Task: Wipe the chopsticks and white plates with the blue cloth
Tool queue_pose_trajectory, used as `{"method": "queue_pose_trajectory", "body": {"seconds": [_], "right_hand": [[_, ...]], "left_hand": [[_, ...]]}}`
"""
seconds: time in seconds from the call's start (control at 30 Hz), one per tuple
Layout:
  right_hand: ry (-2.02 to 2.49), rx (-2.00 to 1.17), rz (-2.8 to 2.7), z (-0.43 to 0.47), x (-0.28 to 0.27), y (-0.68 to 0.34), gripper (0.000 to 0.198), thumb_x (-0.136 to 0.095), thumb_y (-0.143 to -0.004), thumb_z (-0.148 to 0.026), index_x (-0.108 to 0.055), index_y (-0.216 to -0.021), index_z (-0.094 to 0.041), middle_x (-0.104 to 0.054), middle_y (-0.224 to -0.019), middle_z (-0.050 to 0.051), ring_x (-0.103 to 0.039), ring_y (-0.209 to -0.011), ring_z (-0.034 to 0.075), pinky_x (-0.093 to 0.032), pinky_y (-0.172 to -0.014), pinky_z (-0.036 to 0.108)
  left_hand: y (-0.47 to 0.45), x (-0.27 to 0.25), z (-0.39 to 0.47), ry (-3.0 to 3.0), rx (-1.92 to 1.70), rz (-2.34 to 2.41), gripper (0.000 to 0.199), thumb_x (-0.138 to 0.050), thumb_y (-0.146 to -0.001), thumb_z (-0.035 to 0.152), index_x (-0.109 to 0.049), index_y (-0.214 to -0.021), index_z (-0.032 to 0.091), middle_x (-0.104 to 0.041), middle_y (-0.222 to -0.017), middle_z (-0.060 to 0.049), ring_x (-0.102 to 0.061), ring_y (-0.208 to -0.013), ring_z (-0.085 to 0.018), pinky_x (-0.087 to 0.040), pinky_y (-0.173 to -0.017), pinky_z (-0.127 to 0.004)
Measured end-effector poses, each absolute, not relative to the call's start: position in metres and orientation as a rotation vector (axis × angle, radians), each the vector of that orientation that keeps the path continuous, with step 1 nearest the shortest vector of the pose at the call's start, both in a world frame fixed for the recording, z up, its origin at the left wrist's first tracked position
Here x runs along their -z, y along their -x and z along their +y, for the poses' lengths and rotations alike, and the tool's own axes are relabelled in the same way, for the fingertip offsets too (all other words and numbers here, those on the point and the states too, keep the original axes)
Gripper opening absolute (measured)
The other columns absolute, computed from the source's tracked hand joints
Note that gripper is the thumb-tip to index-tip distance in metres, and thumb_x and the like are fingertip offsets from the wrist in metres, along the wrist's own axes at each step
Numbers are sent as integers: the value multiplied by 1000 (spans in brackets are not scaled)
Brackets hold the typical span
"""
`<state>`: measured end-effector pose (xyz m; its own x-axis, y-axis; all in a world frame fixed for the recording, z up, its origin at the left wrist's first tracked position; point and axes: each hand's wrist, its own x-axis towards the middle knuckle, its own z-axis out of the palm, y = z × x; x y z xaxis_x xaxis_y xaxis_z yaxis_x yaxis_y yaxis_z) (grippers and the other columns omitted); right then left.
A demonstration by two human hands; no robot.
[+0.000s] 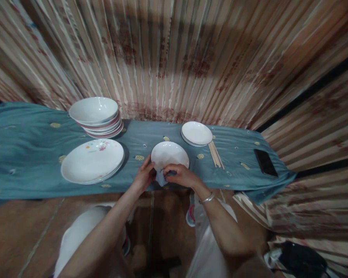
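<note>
A white plate with a thin dark rim lies near the front edge of the cloth-covered table. My left hand grips its left front edge, thumb on top. A pale bluish cloth is bunched in the fingers of my right hand, which presses it against the plate's front rim. Part of the cloth hangs down over the edge toward me. The fingertips of my right hand are partly hidden by the cloth.
To the left are stacked bowls and large oval flowered plates. On the right, small plates, chopsticks and a black phone lie on the blue tablecloth. A pleated curtain hangs behind.
</note>
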<state>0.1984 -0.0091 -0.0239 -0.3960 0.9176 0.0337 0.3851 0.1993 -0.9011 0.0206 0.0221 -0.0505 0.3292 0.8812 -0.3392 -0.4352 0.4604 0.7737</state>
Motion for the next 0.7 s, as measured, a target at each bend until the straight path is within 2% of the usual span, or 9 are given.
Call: {"method": "queue_pose_trajectory", "body": {"seconds": [0.13,0.33,0.7], "right_hand": [[1269,-1118,-1913,-21,21,-209,16,-59,-71,-9,-66,-82,-18,-68,-93,1,-62,-89,15,-45,-86,29],[1292,-1021,-1918,-29,27,-226,20,-55,-70,-5,-65,-81,-19,-67,-95,2,-62,-93,16,-45,-88,30],[1438,-755,-1880,-30,33,-252,24,-54,-68,-4,-67,-81,-19,-68,-104,6,-62,-101,19,-43,-94,36]], "left_hand": [[-19,49,22,-616,-928,821,70,-70,-74,26,-42,-137,31,-68,-101,-4,-65,-72,-18,-57,-56,-31],[-19,47,23,-629,-911,831,69,-69,-75,26,-41,-138,32,-63,-119,-7,-67,-84,-22,-60,-65,-41],[-18,50,25,-635,-913,810,69,-68,-76,25,-41,-139,33,-60,-125,-7,-67,-87,-22,-60,-71,-46]]}}
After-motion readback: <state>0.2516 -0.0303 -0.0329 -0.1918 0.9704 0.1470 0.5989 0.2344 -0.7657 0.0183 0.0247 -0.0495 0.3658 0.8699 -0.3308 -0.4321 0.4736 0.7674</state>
